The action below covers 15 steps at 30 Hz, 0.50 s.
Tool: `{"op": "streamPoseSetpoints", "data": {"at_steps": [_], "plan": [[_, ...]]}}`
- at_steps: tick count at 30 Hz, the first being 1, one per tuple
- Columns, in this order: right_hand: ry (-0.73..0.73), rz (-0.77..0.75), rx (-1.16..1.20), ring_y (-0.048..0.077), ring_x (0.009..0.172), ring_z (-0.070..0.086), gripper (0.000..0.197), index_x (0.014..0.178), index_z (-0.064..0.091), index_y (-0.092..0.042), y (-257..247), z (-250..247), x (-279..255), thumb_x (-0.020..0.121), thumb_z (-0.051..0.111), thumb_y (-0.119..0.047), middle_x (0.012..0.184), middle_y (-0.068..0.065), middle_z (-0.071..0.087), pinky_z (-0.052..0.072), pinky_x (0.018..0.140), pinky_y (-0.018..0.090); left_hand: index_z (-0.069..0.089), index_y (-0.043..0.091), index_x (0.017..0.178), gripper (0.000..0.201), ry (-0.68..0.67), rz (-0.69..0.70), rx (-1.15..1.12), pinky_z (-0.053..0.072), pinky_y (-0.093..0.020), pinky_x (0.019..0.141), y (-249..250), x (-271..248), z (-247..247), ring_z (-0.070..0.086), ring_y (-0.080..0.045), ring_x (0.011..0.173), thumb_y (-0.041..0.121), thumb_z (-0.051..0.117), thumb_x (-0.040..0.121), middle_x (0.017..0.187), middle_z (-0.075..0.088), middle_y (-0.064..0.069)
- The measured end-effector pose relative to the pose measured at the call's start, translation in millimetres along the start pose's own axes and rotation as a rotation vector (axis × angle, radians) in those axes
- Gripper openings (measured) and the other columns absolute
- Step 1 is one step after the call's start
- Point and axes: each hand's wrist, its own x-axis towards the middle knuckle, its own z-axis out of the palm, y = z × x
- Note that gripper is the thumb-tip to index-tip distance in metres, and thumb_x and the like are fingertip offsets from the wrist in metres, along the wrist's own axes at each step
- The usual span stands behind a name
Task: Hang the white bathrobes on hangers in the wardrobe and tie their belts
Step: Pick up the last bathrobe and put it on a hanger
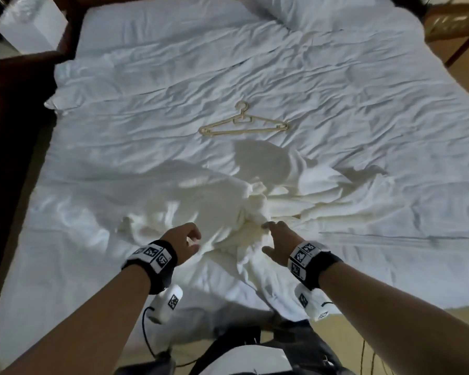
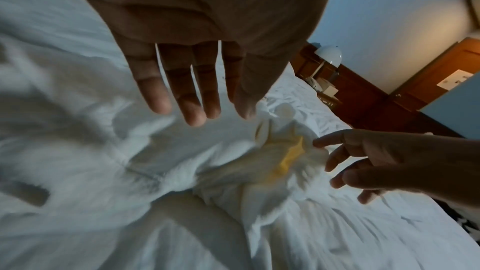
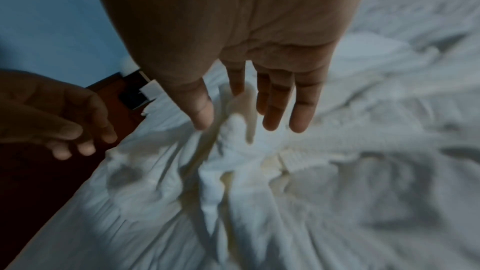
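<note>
Here both hands, left hand (image 1: 186, 240) and right hand (image 1: 278, 243), fingers spread, over crumpled bathrobe (image 1: 214, 201); hanger (image 1: 243, 124) beyond.

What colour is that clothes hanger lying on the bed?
The hanger is a pale beige or cream; the head view shows it best.

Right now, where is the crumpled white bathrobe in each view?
Head: bathrobe lower centre, on the bed, below the hanger.
Left wrist: centre, beneath the left hand.
Right wrist: centre, under the right hand.
Shared landmark: the bunched yellowish fold between both hands.
</note>
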Motion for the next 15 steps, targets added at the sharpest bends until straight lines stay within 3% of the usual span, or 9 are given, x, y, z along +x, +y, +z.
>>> {"op": "streamPoseSetpoints", "data": {"at_steps": [3,7,9,11,13,15], "plan": [[0.011,0.127,0.221,0.032,0.115,0.054,0.082,0.146,0.018,-0.025,8,26,1,0.084,0.070,-0.040,0.135,0.013,0.037,0.044,0.096,0.041,0.052,0.029,0.088,0.019,-0.048,-0.009,0.051,0.039,-0.020,0.073,6,7,18,0.060,-0.012,0.077,0.025,0.070,0.082,0.096,0.062,0.010],[0.151,0.428,0.710,0.035,0.123,0.049,0.099,0.142,0.017,-0.022,8,47,21,0.071,0.082,-0.044,0.140,0.018,0.039,0.041,0.101,0.043,0.055,0.027,0.089,0.017,-0.037,-0.016,0.058,0.039,-0.021,0.073,5,-1,32,0.059,-0.010,0.073,0.024,0.070,0.082,0.095,0.062,0.010],[0.201,0.561,0.949,0.035,0.118,0.052,0.089,0.141,0.020,-0.019,4,43,32,0.077,0.080,-0.034,0.137,0.017,0.044,0.046,0.090,0.038,0.055,0.026,0.091,0.016,-0.042,-0.026,0.041,0.041,-0.019,0.071,3,-11,35,0.058,-0.008,0.072,0.023,0.069,0.083,0.095,0.062,0.011],[0.227,0.619,1.117,0.030,0.104,0.054,0.066,0.139,0.027,-0.016,2,30,38,0.087,0.068,-0.018,0.130,0.016,0.049,0.044,0.073,0.032,0.054,0.031,0.088,0.017,-0.061,-0.050,0.023,0.044,-0.019,0.071,-2,-20,35,0.058,-0.006,0.074,0.022,0.067,0.083,0.094,0.061,0.014],[0.243,0.569,1.087,0.020,0.087,0.052,0.049,0.135,0.036,-0.014,2,19,41,0.091,0.056,-0.008,0.116,0.011,0.054,0.041,0.067,0.028,0.050,0.038,0.084,0.022,-0.074,-0.064,0.017,0.049,-0.025,0.078,-8,-25,33,0.059,-0.004,0.076,0.023,0.066,0.082,0.095,0.060,0.016],[0.278,0.435,0.958,0.015,0.070,0.050,0.042,0.128,0.043,-0.016,-4,6,38,0.089,0.051,-0.005,0.092,0.006,0.055,0.043,0.062,0.025,0.049,0.037,0.090,0.023,-0.071,-0.069,0.015,0.048,-0.023,0.078,-6,-25,33,0.060,-0.006,0.079,0.024,0.066,0.082,0.102,0.059,0.013]]}}
